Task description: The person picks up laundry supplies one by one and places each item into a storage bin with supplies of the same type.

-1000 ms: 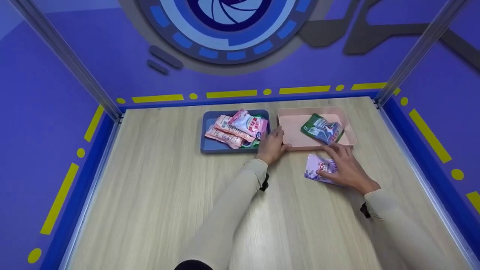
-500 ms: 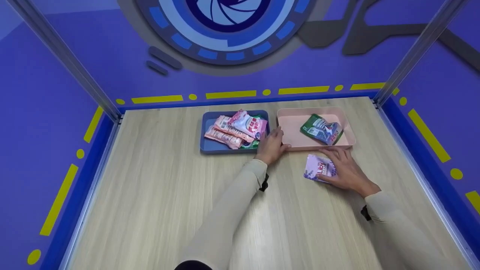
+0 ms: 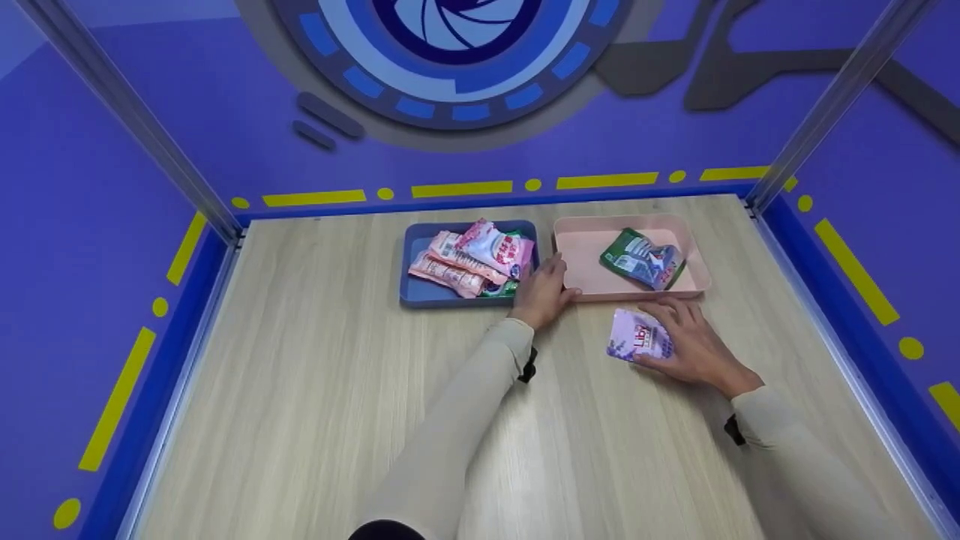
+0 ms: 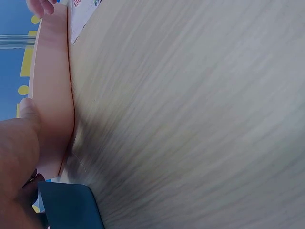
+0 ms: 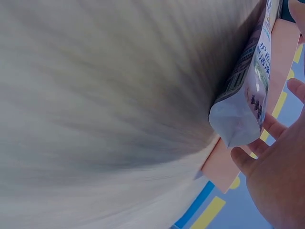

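The lavender "Liby" pouch [image 3: 639,336] lies on the table in front of the pink tray [image 3: 585,255]. My right hand [image 3: 694,341] is spread at its right end, thumb at the near edge and fingers at the far edge. In the right wrist view, the spread fingers [image 5: 274,126] are beside and partly behind the pouch [image 5: 238,112]. My left hand [image 3: 541,292] rests at the pink tray's near left corner, against the blue tray [image 3: 409,262]. Its thumb [image 4: 28,112] touches the pink rim in the left wrist view; most other fingers are hidden.
A green and blue pouch [image 3: 643,259] lies in the pink tray. Several pink packets [image 3: 457,262] are heaped in the blue tray, over some green packaging. The wooden table [image 3: 315,360] extends towards the person, with blue panels [image 3: 465,169] at the back and sides.
My right fingers have drawn back from the pink tray's near rim towards the pouch's far edge. More of the pouch's label shows. The left hand has stayed at the tray corner.
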A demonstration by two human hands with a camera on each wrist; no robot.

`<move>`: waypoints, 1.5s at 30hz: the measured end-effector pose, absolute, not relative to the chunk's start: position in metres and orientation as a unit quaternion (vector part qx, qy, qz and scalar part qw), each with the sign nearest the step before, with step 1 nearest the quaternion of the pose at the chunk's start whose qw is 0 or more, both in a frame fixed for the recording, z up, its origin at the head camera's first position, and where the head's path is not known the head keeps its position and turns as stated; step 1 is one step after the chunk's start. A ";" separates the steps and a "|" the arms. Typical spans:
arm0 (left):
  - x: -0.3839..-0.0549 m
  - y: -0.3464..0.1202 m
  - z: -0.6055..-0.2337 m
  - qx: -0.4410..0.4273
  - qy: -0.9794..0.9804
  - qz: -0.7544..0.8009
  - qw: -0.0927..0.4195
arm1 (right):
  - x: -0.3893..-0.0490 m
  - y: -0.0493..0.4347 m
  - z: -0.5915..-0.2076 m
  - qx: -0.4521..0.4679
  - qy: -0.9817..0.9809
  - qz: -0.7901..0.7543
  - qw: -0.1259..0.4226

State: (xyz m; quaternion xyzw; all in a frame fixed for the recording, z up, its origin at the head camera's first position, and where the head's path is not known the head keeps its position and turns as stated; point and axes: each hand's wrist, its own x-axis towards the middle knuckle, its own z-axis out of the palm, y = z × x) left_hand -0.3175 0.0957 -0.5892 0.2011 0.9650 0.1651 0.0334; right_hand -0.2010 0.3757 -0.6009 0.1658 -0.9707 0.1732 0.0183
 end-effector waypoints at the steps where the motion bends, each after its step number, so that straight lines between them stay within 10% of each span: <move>1: -0.317 0.096 -0.589 0.201 0.965 0.164 0.034 | -0.201 0.376 -0.601 0.166 -0.970 0.175 0.018; 45: -0.316 0.095 -0.590 0.208 0.962 0.175 0.030 | -0.193 0.376 -0.606 0.137 -0.976 0.162 -0.056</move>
